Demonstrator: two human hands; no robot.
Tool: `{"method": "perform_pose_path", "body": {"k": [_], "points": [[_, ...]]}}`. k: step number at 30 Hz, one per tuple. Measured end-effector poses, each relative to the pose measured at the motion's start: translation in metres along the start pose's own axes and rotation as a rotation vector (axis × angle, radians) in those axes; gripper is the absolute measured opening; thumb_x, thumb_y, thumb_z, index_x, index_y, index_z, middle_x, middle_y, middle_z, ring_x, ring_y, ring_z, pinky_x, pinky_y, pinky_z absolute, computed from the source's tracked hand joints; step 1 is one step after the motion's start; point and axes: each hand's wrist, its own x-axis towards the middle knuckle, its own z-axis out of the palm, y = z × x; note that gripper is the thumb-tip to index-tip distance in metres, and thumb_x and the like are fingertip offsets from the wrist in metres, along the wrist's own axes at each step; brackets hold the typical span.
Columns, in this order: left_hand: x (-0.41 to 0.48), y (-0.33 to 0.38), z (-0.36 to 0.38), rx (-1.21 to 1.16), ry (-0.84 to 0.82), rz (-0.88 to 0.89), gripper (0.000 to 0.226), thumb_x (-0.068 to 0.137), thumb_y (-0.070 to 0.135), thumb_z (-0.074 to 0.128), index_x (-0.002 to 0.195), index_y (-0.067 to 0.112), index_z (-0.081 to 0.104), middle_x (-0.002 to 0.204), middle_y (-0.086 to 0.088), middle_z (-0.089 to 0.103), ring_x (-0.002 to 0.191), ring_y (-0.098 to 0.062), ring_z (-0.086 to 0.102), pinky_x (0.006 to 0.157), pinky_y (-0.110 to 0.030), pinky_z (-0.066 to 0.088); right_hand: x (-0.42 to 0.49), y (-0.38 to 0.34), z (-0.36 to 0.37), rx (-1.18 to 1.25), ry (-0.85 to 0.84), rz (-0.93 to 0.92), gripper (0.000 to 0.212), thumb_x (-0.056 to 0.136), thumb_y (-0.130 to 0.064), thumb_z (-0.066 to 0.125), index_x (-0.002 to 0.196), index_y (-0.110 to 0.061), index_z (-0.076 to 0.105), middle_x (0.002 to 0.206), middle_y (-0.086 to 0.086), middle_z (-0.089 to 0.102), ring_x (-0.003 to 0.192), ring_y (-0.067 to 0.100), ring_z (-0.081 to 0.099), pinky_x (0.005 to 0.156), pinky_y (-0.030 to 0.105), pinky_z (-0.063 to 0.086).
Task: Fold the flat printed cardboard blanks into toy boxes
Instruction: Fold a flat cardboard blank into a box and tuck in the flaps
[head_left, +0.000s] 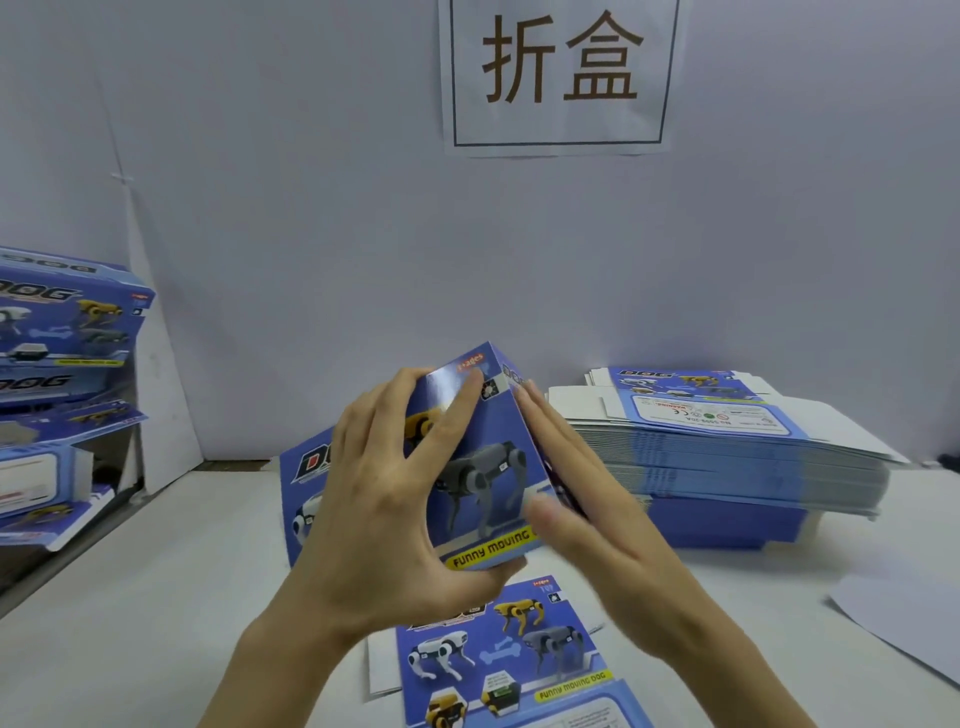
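I hold a blue printed toy box (483, 467), partly folded up, tilted above the white table (156, 597). My left hand (384, 499) grips its front face, fingers spread over the printed robot dogs and thumb under the lower edge. My right hand (582, 493) lies flat with straight fingers against the box's right side panel. A flat blank (514, 660) rests on the table just below my hands. A tall stack of flat blanks (727, 452) sits at the right rear.
Folded boxes (62, 389) are piled at the left edge. A white sheet (904, 623) lies at the table's right. A white wall with a paper sign (561, 73) stands close behind.
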Motion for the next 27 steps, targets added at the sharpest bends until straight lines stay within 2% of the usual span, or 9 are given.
{"method": "perform_pose_path", "body": {"k": [4,7,10,13,16,18,20,23,27], "points": [[0.0,-0.007,0.004,0.111,-0.041,0.206,0.103,0.063,0.07,0.062,0.149,0.025,0.026,0.155,-0.013,0.027,0.146,-0.031,0.019,0.115,-0.062,0.007,0.004,0.002,-0.001,0.269,0.055,0.209,0.082,0.081,-0.046,0.069,0.142,-0.056,0.014,0.126,-0.04,0.051,0.115,-0.009,0.055,0.084,0.011,0.049],[0.0,-0.006,0.013,0.109,0.006,0.185,0.092,0.07,0.074,0.056,0.145,0.024,0.037,0.151,-0.006,0.037,0.144,-0.03,0.024,0.108,-0.072,0.012,0.007,0.012,-0.005,0.359,0.215,0.32,0.111,0.066,-0.027,0.078,0.147,-0.049,0.005,0.128,-0.005,0.059,0.101,0.006,0.067,0.071,0.017,0.054],[-0.004,-0.007,0.025,0.032,0.038,-0.093,0.109,0.065,0.088,0.043,0.151,0.024,0.026,0.16,-0.014,0.01,0.149,-0.028,-0.001,0.114,-0.064,-0.003,0.009,0.018,-0.009,0.436,0.378,0.318,0.132,0.053,-0.016,0.09,0.148,-0.049,0.004,0.122,0.001,0.055,0.096,0.017,0.07,0.068,0.022,0.056],[-0.004,-0.007,0.032,-0.477,0.127,-0.564,0.128,0.046,0.1,0.041,0.147,0.045,-0.016,0.157,0.009,-0.027,0.139,0.002,-0.03,0.117,-0.045,-0.008,0.008,0.028,-0.004,0.515,0.497,0.295,0.127,0.054,-0.007,0.087,0.145,-0.051,0.012,0.116,-0.002,0.065,0.098,0.019,0.07,0.07,0.022,0.056],[0.0,-0.014,0.035,-1.169,0.091,-0.854,0.154,0.032,0.085,0.071,0.151,0.036,-0.011,0.16,-0.003,0.019,0.146,-0.017,0.022,0.117,-0.049,0.019,0.007,0.032,0.006,0.577,0.404,0.281,0.101,0.062,-0.008,0.082,0.142,-0.04,0.03,0.122,0.005,0.066,0.104,0.026,0.068,0.073,0.027,0.057],[0.001,-0.021,0.037,-1.417,0.078,-0.864,0.129,0.044,0.058,0.084,0.15,0.017,0.022,0.138,-0.018,0.052,0.122,-0.032,0.055,0.103,-0.056,0.043,0.005,0.033,0.007,0.479,0.336,0.288,0.082,0.067,-0.017,0.076,0.137,-0.035,0.037,0.119,0.003,0.067,0.105,0.023,0.068,0.075,0.024,0.056],[-0.001,-0.03,0.036,-1.366,0.051,-0.779,0.095,0.053,0.042,0.081,0.136,0.01,0.046,0.118,-0.014,0.064,0.109,-0.031,0.062,0.093,-0.055,0.05,0.005,0.033,0.001,0.332,0.346,0.326,0.066,0.07,-0.038,0.068,0.132,-0.035,0.045,0.126,-0.003,0.062,0.114,0.012,0.061,0.084,0.022,0.05],[-0.008,-0.044,0.034,-1.169,-0.174,-0.562,0.062,0.051,0.035,0.085,0.11,0.034,0.066,0.11,0.002,0.072,0.102,-0.018,0.069,0.077,-0.029,0.057,0.005,0.037,-0.02,0.23,0.415,0.359,0.052,0.075,-0.054,0.053,0.125,-0.039,0.053,0.132,-0.014,0.055,0.121,0.001,0.051,0.102,0.028,0.041],[-0.029,-0.052,0.064,-1.074,-0.459,-0.542,0.092,0.056,0.016,0.092,0.13,0.037,0.043,0.117,0.01,0.068,0.104,-0.01,0.067,0.074,-0.02,0.056,0.006,0.044,-0.024,0.433,0.339,0.394,0.054,0.078,-0.062,0.058,0.125,-0.035,0.056,0.126,-0.005,0.065,0.119,0.016,0.059,0.104,0.039,0.042]]}}
